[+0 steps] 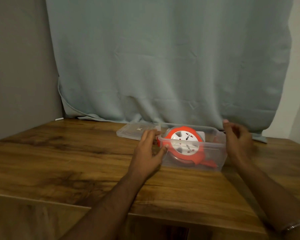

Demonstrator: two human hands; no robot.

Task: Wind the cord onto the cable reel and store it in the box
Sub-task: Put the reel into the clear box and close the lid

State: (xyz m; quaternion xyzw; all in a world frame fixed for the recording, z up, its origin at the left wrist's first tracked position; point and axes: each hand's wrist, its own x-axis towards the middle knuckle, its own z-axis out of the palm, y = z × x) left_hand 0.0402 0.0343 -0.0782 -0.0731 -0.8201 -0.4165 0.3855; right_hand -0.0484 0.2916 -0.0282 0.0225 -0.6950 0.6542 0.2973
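Flanking box (213, 149), lid (133, 132) behind

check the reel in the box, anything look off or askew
The cable reel sits tilted in the clear box, its far edge propped up, not lying flat. The lid lies off behind the left hand.

There was one reel (185, 144), orange with a white face, and one clear box (215, 146). One lid (128, 133) lay on one table (76, 153). Two hands showed, left (149, 151) and right (237, 141). One curtain (163, 58) hung behind.
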